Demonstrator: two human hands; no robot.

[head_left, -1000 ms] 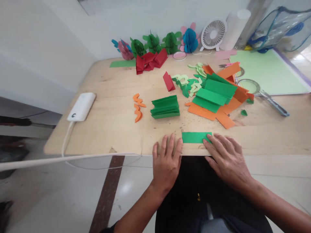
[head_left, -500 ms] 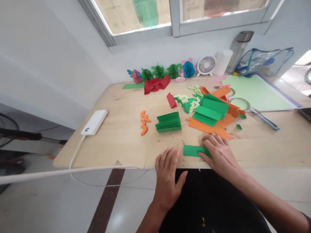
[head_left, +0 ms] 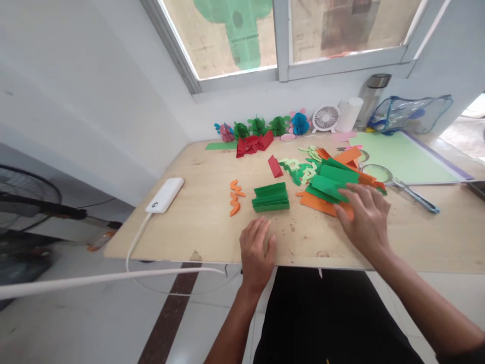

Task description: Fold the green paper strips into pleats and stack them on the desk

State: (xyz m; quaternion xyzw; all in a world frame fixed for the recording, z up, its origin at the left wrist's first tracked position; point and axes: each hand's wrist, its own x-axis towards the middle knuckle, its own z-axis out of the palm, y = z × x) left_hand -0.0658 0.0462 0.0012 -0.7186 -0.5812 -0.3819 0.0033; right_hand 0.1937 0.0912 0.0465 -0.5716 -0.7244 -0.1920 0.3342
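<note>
My left hand (head_left: 256, 253) rests on the front of the wooden table, fingers stretched out and holding nothing. Just beyond its fingertips stands a stack of folded green paper (head_left: 271, 198). Over a pile of folded paper at the right, my right hand (head_left: 366, 215) has its fingers apart, their tips at the near edge of a green folded paper (head_left: 329, 188). Orange folded paper (head_left: 316, 203) lies beneath the green pieces. Two curvy orange cutouts (head_left: 235, 198) lie left of the stack. Behind it is a small red folded paper (head_left: 275, 166).
Paper-ball figures (head_left: 257, 126) line the wall beside a small white fan (head_left: 326, 119), with red folded paper (head_left: 254, 144) before them. Scissors (head_left: 415, 196) lie at the right. A white power bank (head_left: 165, 195) with a cable sits at the left. Light green cutouts (head_left: 308, 173) adjoin the pile.
My right hand has moved away from the table's front edge, rightward to the paper pile. The green strip formerly under it no longer lies there. My left hand has shifted slightly farther onto the table.
</note>
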